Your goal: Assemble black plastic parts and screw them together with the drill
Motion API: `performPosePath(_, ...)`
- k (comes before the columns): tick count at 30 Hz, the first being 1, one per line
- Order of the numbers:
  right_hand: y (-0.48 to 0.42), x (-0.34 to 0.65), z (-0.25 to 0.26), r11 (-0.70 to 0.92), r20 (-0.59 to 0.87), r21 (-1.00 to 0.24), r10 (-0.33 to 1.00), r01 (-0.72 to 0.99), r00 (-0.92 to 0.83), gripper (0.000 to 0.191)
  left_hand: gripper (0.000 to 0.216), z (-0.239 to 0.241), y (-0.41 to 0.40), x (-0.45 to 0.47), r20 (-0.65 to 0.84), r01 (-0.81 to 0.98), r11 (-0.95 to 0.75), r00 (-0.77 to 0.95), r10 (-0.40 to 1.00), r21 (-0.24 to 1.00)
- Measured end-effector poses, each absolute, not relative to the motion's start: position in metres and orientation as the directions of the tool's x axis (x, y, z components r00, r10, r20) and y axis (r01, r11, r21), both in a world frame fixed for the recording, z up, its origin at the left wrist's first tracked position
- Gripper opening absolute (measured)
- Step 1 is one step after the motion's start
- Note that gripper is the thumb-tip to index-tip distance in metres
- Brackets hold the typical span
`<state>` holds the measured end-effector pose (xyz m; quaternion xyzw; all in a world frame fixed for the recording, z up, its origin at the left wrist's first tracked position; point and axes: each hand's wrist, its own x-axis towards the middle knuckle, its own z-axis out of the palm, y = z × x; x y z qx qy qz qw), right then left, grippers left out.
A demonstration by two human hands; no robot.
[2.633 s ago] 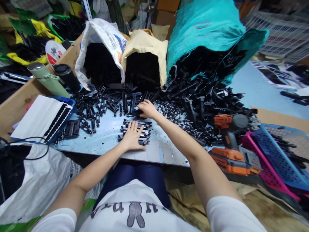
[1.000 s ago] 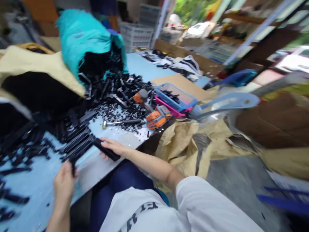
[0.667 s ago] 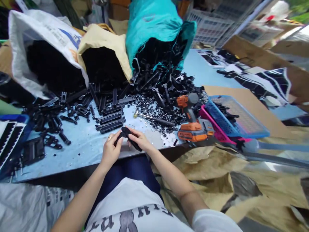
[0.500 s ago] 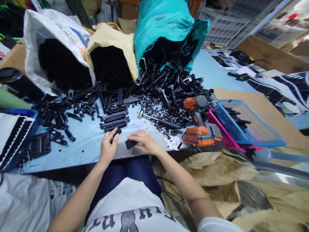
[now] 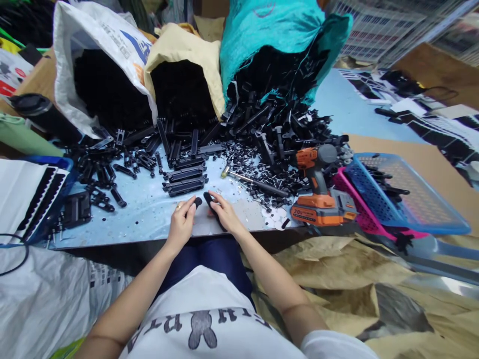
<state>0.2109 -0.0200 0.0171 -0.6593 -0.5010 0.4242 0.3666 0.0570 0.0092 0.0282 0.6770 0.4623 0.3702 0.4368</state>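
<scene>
Near the table's front edge, my left hand (image 5: pixel 181 219) pinches a small, rounded black plastic part (image 5: pixel 198 202) between thumb and fingers. Just to its right, my right hand (image 5: pixel 223 212) is closed around a longer black plastic piece (image 5: pixel 208 198), whose rounded end points away from me. A narrow gap separates the two parts. Beyond my hands lie several long black plastic bars (image 5: pixel 185 186) in a row. A hammer (image 5: pixel 258 183) with a brass-coloured tip rests to the right, beside a heap of small screws (image 5: pixel 239 158).
An orange cordless drill (image 5: pixel 317 189) stands at right, by blue (image 5: pixel 422 189) and pink baskets. White (image 5: pixel 62 70), cream (image 5: pixel 183 42) and teal sacks (image 5: pixel 269 27) spill black parts at the back. A blue bin (image 5: pixel 69 167) with white sheets stands left, near a black tumbler (image 5: pixel 41 114).
My right hand has turned its black piece from lying sideways to pointing away from me. My left hand still pinches its part. The whole view has shifted slightly.
</scene>
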Motion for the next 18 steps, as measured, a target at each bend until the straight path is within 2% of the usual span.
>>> performPosePath(2, -0.021, 0.206, 0.016, -0.252, -0.252, -0.968, 0.963, -0.02, 0.09, 0.058, 0.037, 0.031, 0.008, 0.058, 0.125, 0.289, -0.221, 0.316, 0.941, 0.931)
performPosePath(3, -0.023, 0.205, 0.016, -0.254, -0.265, -0.959, 0.961, -0.127, 0.08, 0.061, 0.036, 0.033, 0.009, 0.058, 0.153, 0.287, -0.25, 0.321, 0.935, 0.925)
performPosePath(5, -0.025, 0.203, 0.016, -0.217, -0.235, -0.957, 0.969, -0.191, 0.08, 0.063, 0.034, 0.037, 0.01, 0.058, 0.208, 0.297, -0.315, 0.341, 0.917, 0.902)
performPosePath(11, -0.025, 0.213, 0.02, -0.115, -0.122, -0.99, 0.988, -0.079, 0.094, 0.057, 0.033, 0.045, 0.013, 0.052, 0.248, 0.342, -0.408, 0.424, 0.871, 0.846)
performPosePath(16, -0.023, 0.221, 0.03, 0.12, 0.117, -0.967, 0.993, 0.226, -0.025, 0.047, 0.033, 0.041, 0.005, 0.055, 0.296, 0.383, -0.436, 0.372, 0.88, 0.815)
performPosePath(18, -0.025, 0.214, 0.032, 0.182, 0.186, -0.945, 0.982, 0.272, -0.012, 0.045, 0.033, 0.039, 0.0, 0.062, 0.362, 0.361, -0.455, 0.297, 0.884, 0.814)
